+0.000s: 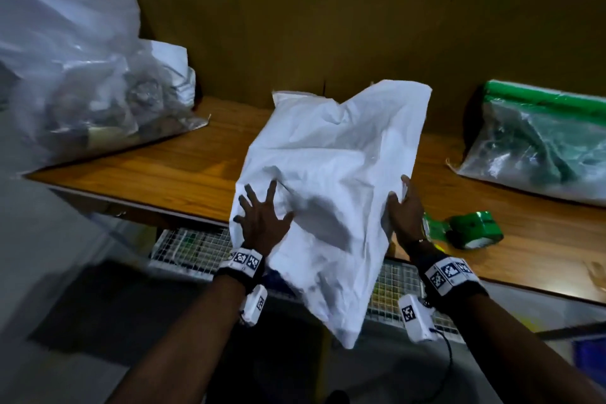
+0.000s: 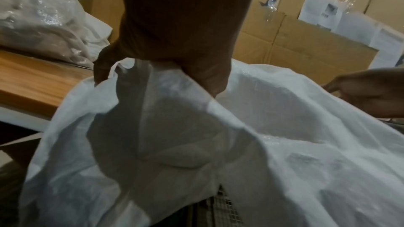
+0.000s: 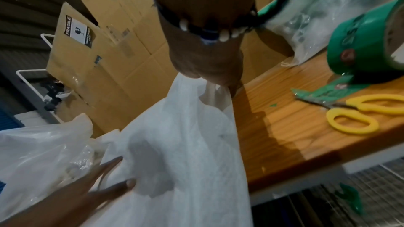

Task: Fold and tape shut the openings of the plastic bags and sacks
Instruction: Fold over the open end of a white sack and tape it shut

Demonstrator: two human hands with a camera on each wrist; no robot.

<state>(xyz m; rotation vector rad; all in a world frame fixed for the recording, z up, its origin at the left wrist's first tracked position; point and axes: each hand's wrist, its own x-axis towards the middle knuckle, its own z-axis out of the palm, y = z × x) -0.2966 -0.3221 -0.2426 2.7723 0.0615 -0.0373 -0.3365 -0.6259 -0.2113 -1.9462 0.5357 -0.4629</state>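
A crumpled white woven sack (image 1: 328, 180) lies across the front edge of the wooden table (image 1: 183, 167), and its lower end hangs off toward me. My left hand (image 1: 262, 215) presses flat on the sack's left side with the fingers spread; the left wrist view shows those fingertips (image 2: 215, 85) on the fabric. My right hand (image 1: 402, 203) grips the sack's right edge, and the right wrist view shows the fabric (image 3: 192, 144) bunched under that hand's fingers (image 3: 218, 78). A green tape roll (image 1: 474, 229) lies on the table just right of my right hand.
Yellow-handled scissors (image 3: 358, 115) lie by the tape roll (image 3: 367, 44). A full clear plastic bag (image 1: 72, 75) fills the table's left end. Another clear bag (image 1: 537, 154), its top edge banded green, lies at the right. Cardboard boxes (image 1: 328, 26) wall the back. A wire mesh shelf (image 1: 190, 249) sits below.
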